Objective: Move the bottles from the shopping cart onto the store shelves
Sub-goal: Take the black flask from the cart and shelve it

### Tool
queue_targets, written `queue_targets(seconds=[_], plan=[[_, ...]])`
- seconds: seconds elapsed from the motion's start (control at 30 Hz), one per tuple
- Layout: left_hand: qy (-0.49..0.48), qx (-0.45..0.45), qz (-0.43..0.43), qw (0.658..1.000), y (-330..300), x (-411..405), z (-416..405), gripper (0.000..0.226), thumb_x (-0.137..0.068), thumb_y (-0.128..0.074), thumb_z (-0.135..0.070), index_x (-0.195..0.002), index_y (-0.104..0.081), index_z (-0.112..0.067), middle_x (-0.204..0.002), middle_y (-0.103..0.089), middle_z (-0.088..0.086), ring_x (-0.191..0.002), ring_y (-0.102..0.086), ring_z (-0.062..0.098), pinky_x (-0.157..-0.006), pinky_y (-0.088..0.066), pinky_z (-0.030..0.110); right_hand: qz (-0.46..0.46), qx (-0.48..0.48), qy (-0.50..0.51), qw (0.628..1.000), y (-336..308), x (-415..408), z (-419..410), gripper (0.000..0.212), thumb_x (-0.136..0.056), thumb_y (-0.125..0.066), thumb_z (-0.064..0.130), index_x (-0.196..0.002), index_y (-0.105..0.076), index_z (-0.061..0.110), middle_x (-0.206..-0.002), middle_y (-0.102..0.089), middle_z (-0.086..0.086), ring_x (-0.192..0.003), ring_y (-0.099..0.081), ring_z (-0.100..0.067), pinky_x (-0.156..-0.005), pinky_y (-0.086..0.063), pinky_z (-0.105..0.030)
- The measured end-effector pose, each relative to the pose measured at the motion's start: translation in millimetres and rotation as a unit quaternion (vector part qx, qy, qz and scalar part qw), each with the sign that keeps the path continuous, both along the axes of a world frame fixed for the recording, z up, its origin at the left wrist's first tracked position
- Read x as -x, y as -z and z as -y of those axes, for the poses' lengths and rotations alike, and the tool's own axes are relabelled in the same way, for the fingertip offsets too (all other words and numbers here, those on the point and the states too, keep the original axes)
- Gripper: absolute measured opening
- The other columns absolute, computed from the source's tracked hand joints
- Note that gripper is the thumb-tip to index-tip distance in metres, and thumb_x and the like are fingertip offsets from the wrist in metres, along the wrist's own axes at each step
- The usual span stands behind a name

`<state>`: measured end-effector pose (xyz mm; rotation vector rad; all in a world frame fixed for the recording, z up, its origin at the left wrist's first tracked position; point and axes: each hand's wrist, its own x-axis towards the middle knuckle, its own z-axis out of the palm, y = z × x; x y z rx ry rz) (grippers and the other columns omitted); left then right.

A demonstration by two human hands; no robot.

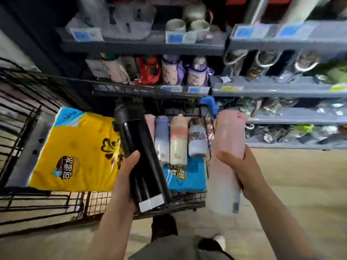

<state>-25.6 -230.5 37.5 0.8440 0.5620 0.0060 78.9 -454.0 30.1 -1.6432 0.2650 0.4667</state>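
Left hand point(123, 177) fingers curled round black bottle point(139, 156), right hand point(242, 169) fingers wrapping pink bottle point(228, 147)

Black flask point(139, 156) and pink bottle point(228, 162) held above wire cart point(24, 113); four pastel bottles point(178, 139) lying inside

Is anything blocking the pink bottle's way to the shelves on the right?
Nothing visible. The right hand holds the pink bottle outside the cart, with open air toward the shelves, though those are crowded with stock.
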Motion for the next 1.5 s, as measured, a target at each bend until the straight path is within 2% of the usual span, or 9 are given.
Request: queue_targets(seconds=[0.2,0.57,0.77,1.0,1.17,1.27,1.33,1.43,1.5], plan=[[0.103,0.045,-0.040,0.993,-6.5,-8.4,135.5,0.102,-0.021,-0.094,-0.048,-0.108,-0.070,-0.001,-0.092,-0.069,0.019,-0.067,-0.069,0.027,-0.057,-0.059,0.034,-0.014,0.001,0.129,0.992,-9.3,42.6,169.7,0.083,-0.036,-0.076,0.042,-0.112,-0.060,0.014,-0.093,-0.071,-0.007,-0.077,-0.069,-0.021,-0.058,-0.053,-0.033],[0.260,0.038,0.020,0.965,-34.6,-64.0,271.1,0.090,-0.025,-0.092,-0.051,-0.100,-0.076,-0.004,-0.094,-0.070,0.018,-0.072,-0.068,0.026,-0.065,-0.057,0.033,0.039,-0.056,0.305,0.950,-33.0,36.4,320.8,0.054,-0.054,-0.074,0.032,-0.103,-0.059,0.013,-0.087,-0.069,-0.011,-0.069,-0.066,-0.022,-0.056,-0.053,-0.034],[0.240,0.027,0.044,0.969,-38.5,-139.7,292.8,0.086,-0.017,-0.092,-0.051,-0.087,-0.078,-0.004,-0.085,-0.071,0.018,-0.061,-0.068,0.026,-0.054,-0.057,0.030,0.068,-0.079,0.286,0.952,-46.2,-33.2,340.4,0.049,-0.055,-0.075,0.032,-0.100,-0.060,0.019,-0.085,-0.070,-0.010,-0.069,-0.068,-0.022,-0.061,-0.055,-0.038],[0.261,0.031,0.051,0.963,-15.3,-262.3,319.2,0.099,-0.014,-0.093,-0.049,-0.096,-0.074,0.002,-0.090,-0.067,0.028,-0.061,-0.066,0.030,-0.050,-0.056,0.032,0.091,-0.050,0.256,0.961,-57.4,-173.4,361.2,0.072,-0.047,-0.080,0.037,-0.111,-0.060,0.012,-0.095,-0.072,-0.016,-0.078,-0.069,-0.028,-0.060,-0.053,-0.036],[0.231,-0.011,0.057,0.971,-26.9,-328.7,320.7,0.070,-0.055,-0.077,-0.030,-0.111,-0.061,0.008,-0.079,-0.067,0.028,-0.055,-0.065,0.032,-0.047,-0.055,0.033,0.106,-0.078,0.216,0.968,-68.6,-276.2,354.5,0.080,-0.052,-0.082,0.041,-0.122,-0.057,0.013,-0.101,-0.071,-0.013,-0.081,-0.069,-0.025,-0.065,-0.054,-0.037],[0.195,-0.057,0.067,0.977,-39.5,-351.2,321.8,0.061,-0.059,-0.073,-0.022,-0.113,-0.058,0.003,-0.072,-0.069,0.023,-0.050,-0.064,0.028,-0.045,-0.054,0.030,0.103,-0.116,0.212,0.965,-78.9,-319.1,350.2,0.075,-0.055,-0.081,0.037,-0.121,-0.057,0.011,-0.093,-0.071,-0.009,-0.072,-0.068,-0.018,-0.060,-0.053,-0.031],[0.148,-0.095,0.066,0.982,-45.6,-360.1,319.1,0.075,-0.051,-0.088,-0.032,-0.111,-0.057,0.002,-0.065,-0.068,0.020,-0.048,-0.065,0.026,-0.043,-0.054,0.027,0.091,-0.158,0.210,0.961,-82.8,-343.9,350.4,0.061,-0.066,-0.080,0.033,-0.119,-0.057,0.013,-0.089,-0.070,-0.007,-0.072,-0.067,-0.018,-0.062,-0.054,-0.032],[0.095,-0.111,0.022,0.989,-50.8,-365.7,323.9,0.112,-0.011,-0.095,-0.044,-0.112,-0.064,-0.010,-0.091,-0.070,0.027,-0.066,-0.067,0.035,-0.055,-0.058,0.039,0.088,-0.244,0.192,0.946,-87.4,-383.8,350.8,0.050,-0.077,-0.067,0.035,-0.121,-0.055,0.015,-0.093,-0.067,-0.006,-0.086,-0.064,-0.023,-0.071,-0.053,-0.037],[0.050,-0.106,0.018,0.993,-49.8,-356.3,331.8,0.119,-0.004,-0.093,-0.045,-0.115,-0.066,-0.015,-0.100,-0.069,0.028,-0.073,-0.067,0.036,-0.063,-0.056,0.042,0.092,-0.288,0.171,0.938,-91.8,-410.5,348.6,0.033,-0.086,-0.060,0.026,-0.117,-0.056,0.014,-0.089,-0.066,-0.005,-0.086,-0.063,-0.022,-0.073,-0.054,-0.037]])
